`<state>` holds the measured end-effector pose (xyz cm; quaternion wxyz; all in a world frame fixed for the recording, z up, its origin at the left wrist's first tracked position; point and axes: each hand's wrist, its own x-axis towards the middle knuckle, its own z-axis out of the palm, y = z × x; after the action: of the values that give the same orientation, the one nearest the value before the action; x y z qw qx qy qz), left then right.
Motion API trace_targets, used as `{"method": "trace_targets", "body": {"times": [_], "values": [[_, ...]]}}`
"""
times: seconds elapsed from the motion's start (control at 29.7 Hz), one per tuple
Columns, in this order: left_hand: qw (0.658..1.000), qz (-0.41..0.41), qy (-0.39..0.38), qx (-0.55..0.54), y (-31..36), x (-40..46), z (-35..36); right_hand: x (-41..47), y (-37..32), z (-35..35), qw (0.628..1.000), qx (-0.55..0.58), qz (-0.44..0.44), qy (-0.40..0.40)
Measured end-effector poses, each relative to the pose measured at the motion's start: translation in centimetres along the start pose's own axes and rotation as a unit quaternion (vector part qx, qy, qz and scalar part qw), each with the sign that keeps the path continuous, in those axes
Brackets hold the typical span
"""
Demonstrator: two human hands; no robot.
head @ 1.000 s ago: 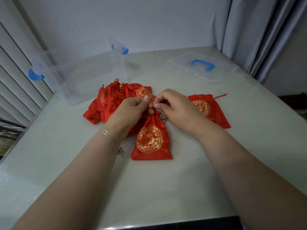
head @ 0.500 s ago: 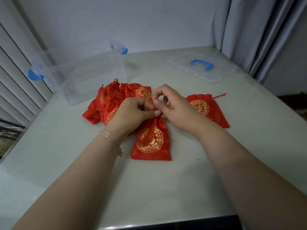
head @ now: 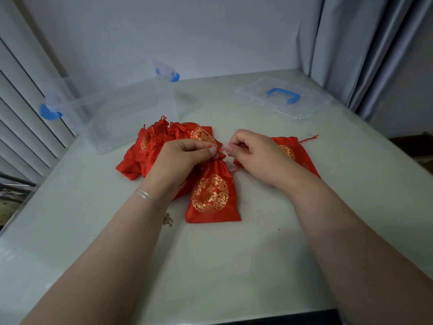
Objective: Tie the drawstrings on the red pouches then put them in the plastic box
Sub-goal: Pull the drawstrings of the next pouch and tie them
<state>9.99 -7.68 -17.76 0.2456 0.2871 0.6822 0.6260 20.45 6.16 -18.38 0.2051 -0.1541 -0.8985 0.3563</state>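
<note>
Fingers of both hands pinch the drawstring (head: 221, 150) of a gold-printed red pouch (head: 212, 193).

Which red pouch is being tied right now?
The front pouch lying alone nearest the person, its drawstring pinched between both hands.

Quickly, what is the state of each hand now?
Left hand: closed, pinching the drawstring.
Right hand: closed, pinching the same drawstring.

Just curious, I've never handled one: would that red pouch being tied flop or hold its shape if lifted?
The red pouch lies flat and wrinkled, so it probably flops and weighs little. Its sheen suggests slippery cloth. Both the left hand and right hand pinch its drawstring.
</note>
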Motion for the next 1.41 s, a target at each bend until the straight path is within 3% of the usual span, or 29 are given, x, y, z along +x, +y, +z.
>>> {"method": "trace_targets", "body": {"times": [0.17,0.3,0.37,0.44,0.57,0.64,0.77,0.84,0.98,1.14,1.28,1.41], "values": [[0.998,-0.04,0.001,-0.054,0.0,0.2,-0.3,-0.6,-1.0,-0.2,0.997,-0.001,-0.06,-0.045],[0.998,-0.039,-0.011,-0.041,0.1,0.1,-0.2,-0.5,-0.8,-0.6,0.995,-0.009,-0.049,-0.088],[0.999,-0.018,-0.024,-0.023,0.2,0.0,-0.2,-0.4,-0.6,-0.7,0.998,0.005,-0.04,-0.044],[0.999,0.001,-0.043,-0.008,0.4,-0.2,0.0,-0.1,-0.6,-0.9,0.996,0.079,-0.03,-0.001],[0.997,0.04,-0.057,0.021,0.5,-0.6,0.3,0.1,-0.3,-0.5,0.989,0.108,0.004,-0.103],[0.997,0.048,-0.058,0.007,0.4,-0.6,0.5,0.0,-0.4,-0.3,0.984,0.134,0.039,-0.11],[0.996,0.039,-0.058,-0.049,0.3,-0.7,0.8,-0.2,-0.9,0.1,0.935,0.317,0.098,-0.127],[0.996,0.032,-0.056,-0.056,0.3,-0.7,0.9,-0.2,-1.0,0.3,0.926,0.337,0.113,-0.128],[0.998,0.053,-0.04,-0.007,0.3,-0.7,0.8,-0.1,-1.0,0.6,0.95,0.272,0.12,-0.099],[0.992,0.089,-0.017,0.085,0.3,-0.8,0.7,-0.1,-1.2,0.7,0.994,0.084,0.064,-0.034],[0.992,0.073,-0.017,0.104,0.3,-0.9,0.7,-0.6,-1.4,0.8,0.999,0.035,-0.009,0.005],[0.981,0.108,0.013,0.162,0.2,-0.9,0.7,-0.7,-1.4,0.9,0.998,0.037,-0.049,0.03]]}}
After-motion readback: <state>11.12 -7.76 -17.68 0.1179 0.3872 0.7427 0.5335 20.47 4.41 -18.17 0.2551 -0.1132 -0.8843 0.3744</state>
